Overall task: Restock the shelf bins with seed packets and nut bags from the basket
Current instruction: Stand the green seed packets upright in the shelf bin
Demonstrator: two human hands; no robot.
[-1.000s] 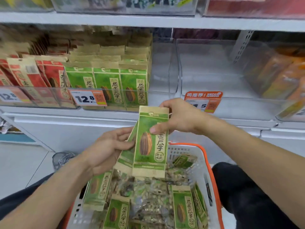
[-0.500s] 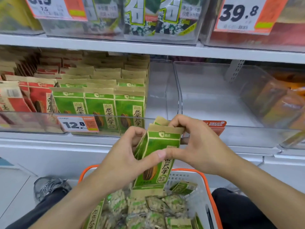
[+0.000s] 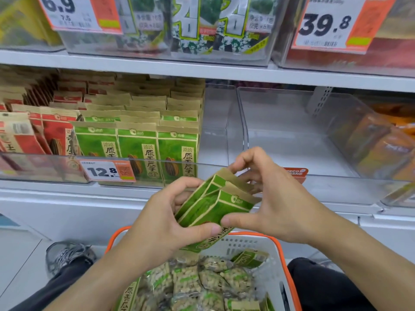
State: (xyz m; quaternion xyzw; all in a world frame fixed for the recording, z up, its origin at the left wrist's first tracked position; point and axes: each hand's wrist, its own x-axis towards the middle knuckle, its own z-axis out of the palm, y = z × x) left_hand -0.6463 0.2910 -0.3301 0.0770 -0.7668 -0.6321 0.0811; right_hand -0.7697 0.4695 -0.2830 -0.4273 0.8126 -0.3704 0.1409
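Both hands hold a small stack of green seed packets point(image 3: 215, 205) above the far rim of the basket point(image 3: 258, 243), just in front of the shelf's front edge. The left hand point(image 3: 161, 223) grips the stack from its left side, thumb pressed across the front packet; the right hand point(image 3: 269, 198) pinches the packets' tan top edges with curled fingers, its thumb against the front face. The white, orange-rimmed basket holds clear nut bags point(image 3: 202, 281) and more green packets. On the shelf, the clear bin point(image 3: 157, 163) is filled with rows of matching green packets toward its left, beside red packets point(image 3: 54, 135); a price tag point(image 3: 107, 170) hangs on its front wall.
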